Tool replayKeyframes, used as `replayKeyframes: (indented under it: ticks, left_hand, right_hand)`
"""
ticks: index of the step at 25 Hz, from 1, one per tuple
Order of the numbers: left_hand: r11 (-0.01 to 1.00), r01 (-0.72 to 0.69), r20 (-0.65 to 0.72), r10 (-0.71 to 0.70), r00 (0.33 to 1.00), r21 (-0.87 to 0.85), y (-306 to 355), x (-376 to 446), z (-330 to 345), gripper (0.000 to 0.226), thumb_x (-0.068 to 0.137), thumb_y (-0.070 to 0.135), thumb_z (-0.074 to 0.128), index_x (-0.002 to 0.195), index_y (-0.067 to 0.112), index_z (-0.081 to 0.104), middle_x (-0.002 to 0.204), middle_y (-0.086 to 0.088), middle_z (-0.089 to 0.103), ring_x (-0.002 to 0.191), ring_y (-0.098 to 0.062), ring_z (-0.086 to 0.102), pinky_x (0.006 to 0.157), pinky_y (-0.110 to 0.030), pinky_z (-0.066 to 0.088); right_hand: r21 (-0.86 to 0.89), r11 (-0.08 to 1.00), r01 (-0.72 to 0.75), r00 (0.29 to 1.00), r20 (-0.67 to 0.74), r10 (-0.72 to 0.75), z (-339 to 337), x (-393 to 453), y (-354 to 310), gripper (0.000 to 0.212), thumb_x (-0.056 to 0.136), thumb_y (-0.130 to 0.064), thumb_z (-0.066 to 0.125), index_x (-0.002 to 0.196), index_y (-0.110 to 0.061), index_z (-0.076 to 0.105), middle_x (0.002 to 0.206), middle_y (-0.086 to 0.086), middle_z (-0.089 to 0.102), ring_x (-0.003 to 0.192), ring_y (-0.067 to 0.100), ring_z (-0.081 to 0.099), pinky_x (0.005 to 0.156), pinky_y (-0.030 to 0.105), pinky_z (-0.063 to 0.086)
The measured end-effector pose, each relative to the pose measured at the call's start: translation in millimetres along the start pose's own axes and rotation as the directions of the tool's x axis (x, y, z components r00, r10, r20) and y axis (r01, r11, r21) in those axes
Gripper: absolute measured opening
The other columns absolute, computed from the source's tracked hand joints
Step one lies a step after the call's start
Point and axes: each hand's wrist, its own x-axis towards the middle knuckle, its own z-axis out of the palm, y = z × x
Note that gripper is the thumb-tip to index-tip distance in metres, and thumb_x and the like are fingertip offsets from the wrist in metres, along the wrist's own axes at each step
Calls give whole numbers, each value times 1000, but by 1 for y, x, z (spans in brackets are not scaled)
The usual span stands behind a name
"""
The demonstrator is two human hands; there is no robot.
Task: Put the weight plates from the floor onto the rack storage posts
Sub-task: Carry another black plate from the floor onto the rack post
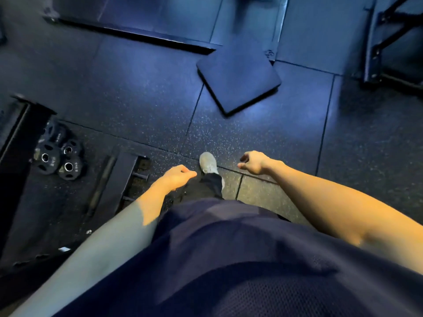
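Several small black weight plates (58, 155) with shiny centre holes lie in a cluster on the dark rubber floor at the left, beside a black rack base (13, 129). My left hand (177, 176) hangs low in the middle of the view, fingers loosely apart, holding nothing, well to the right of the plates. My right hand (254, 162) is further right, fingers curled loosely, also empty. No storage post can be made out clearly.
A dark square pad (238, 81) lies on the floor ahead. A black bar (100, 186) and a flat frame (123, 177) rest near my left arm. A long floor beam (137, 35) crosses the back; another rack frame (375, 46) stands far right. My grey shoe (207, 162) steps forward.
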Motion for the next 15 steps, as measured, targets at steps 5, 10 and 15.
replayKeyframes:
  ticks: [5, 10, 15]
  left_hand:
    - [1000, 0, -46, 1, 999, 11, 34, 87, -76, 35, 85, 52, 59, 100, 21, 64, 102, -5, 67, 82, -18, 56, 75, -27, 43]
    - [979, 19, -180, -56, 982, -201, 84, 161, -217, 32, 85, 52, 60, 101, 24, 63, 92, -4, 66, 83, -23, 60, 80, -35, 51]
    - [904, 50, -178, -137, 975, -426, 116, 214, -321, 41, 84, 54, 58, 110, 22, 60, 99, -5, 63, 83, -24, 61, 74, -37, 49]
  right_hand:
    - [-199, 980, 25, 990, 142, 4, -78, 109, -34, 43, 92, -37, 54, 122, -7, 61, 129, 14, 60, 118, 29, 55, 94, 32, 44]
    - [-205, 976, 78, 997, 38, -72, -208, 222, -110, 38, 91, -36, 56, 115, -8, 64, 122, 14, 64, 114, 28, 58, 90, 30, 44]
    - [-215, 968, 130, 989, 97, -111, -288, 313, -189, 39, 91, -34, 56, 120, -8, 60, 126, 14, 60, 115, 31, 56, 92, 33, 44]
